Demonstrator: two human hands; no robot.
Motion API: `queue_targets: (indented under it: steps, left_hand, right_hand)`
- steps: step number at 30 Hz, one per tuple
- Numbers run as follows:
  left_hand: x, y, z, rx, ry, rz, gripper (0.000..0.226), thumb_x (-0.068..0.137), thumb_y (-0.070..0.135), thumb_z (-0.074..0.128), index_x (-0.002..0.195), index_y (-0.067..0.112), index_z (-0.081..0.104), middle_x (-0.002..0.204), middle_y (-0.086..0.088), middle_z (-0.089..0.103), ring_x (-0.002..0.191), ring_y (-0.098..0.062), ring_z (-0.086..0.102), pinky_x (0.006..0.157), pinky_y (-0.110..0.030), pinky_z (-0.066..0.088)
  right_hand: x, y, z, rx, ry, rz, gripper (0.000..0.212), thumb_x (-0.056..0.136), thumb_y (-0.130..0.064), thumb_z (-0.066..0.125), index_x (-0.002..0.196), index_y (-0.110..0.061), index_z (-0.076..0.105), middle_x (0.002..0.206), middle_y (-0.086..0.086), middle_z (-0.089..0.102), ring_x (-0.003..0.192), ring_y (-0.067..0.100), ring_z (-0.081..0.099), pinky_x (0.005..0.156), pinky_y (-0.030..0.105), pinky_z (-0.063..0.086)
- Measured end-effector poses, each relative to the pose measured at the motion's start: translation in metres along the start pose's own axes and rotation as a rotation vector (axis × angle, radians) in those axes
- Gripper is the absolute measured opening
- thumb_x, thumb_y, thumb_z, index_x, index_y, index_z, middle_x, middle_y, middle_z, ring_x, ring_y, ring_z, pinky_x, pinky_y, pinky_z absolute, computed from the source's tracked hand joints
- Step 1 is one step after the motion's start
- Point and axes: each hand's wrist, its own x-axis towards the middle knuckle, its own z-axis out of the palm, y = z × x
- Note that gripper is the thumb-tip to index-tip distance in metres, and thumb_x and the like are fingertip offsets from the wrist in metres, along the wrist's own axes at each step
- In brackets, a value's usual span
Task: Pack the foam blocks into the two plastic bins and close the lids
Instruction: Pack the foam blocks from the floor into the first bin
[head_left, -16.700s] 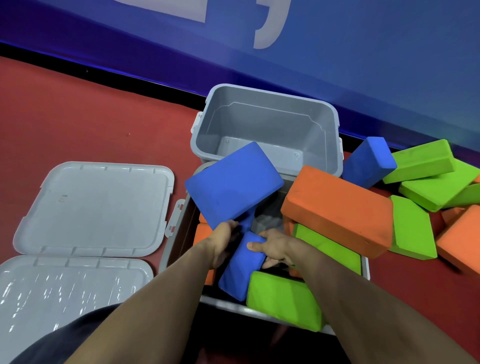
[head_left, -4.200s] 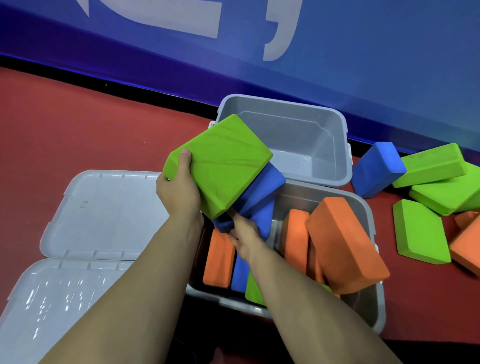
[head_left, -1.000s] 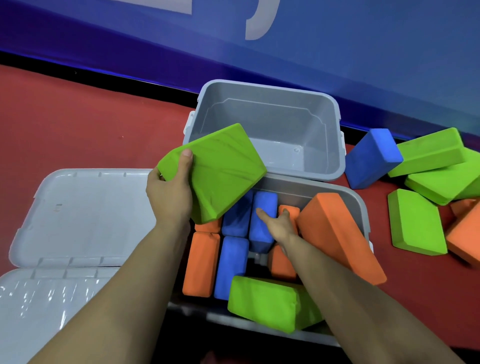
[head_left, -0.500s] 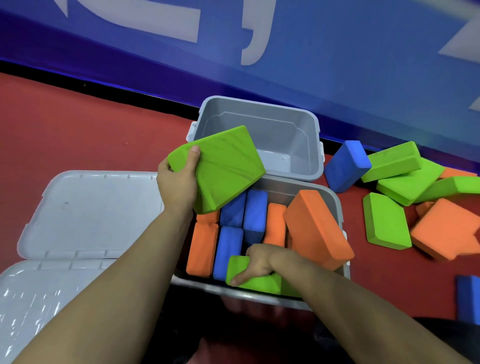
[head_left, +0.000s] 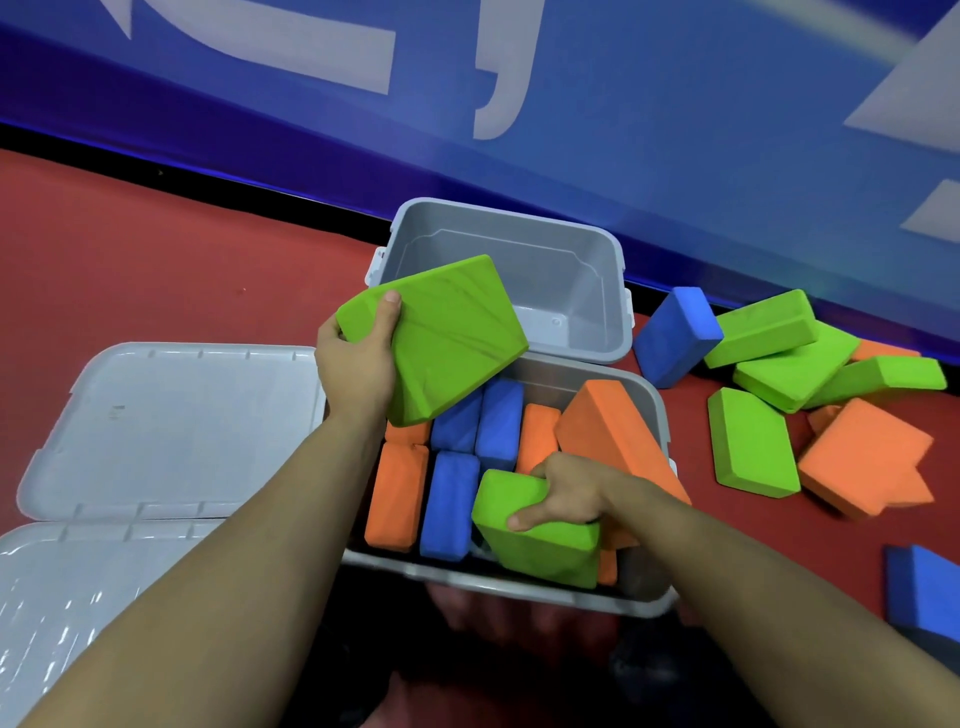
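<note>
Above the left rim of the near bin (head_left: 655, 597), a large green block (head_left: 447, 338) is gripped at its corner by the left hand (head_left: 358, 364), thumb on its top face, and held tilted over the packed blocks. At the bin's near edge, a smaller green block (head_left: 535, 535) is grasped by the right hand (head_left: 566, 493), fingers curled round it. Orange and blue blocks (head_left: 449, 514) are stood on edge in rows inside, and a big orange block (head_left: 608, 441) is leaned against the right wall. The far bin (head_left: 613, 291) is seen touching it beyond. Two grey lids (head_left: 171, 426) are laid on the red floor (head_left: 130, 260) to the left; loose blocks (head_left: 753, 447) are scattered to the right.
</note>
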Motion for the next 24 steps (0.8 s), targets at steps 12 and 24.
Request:
queue_targets:
  steps: [12, 24]
  left_hand:
    - [-0.006, -0.001, 0.001, 0.104, -0.004, -0.020, 0.071, 0.075, 0.055, 0.083, 0.129, 0.015, 0.060, 0.114, 0.005, 0.068, 0.103, -0.013, 0.067, 0.092, -0.032, 0.054]
    - [-0.006, -0.003, -0.001, 0.182, 0.000, -0.005, 0.079, 0.071, 0.060, 0.083, 0.132, 0.016, 0.058, 0.116, 0.005, 0.068, 0.105, -0.015, 0.065, 0.096, -0.036, 0.053]
  right_hand:
    - [-0.023, 0.003, -0.055, 0.046, 0.104, 0.010, 0.065, 0.075, -0.077, 0.067, 0.081, -0.012, 0.073, 0.080, 0.002, 0.074, 0.074, 0.018, 0.068, 0.071, 0.033, 0.052]
    - [-0.023, 0.023, -0.009, 0.792, 0.510, 0.288, 0.049, 0.074, -0.067, 0.077, 0.088, -0.020, 0.072, 0.092, 0.000, 0.071, 0.092, 0.022, 0.070, 0.092, 0.037, 0.056]
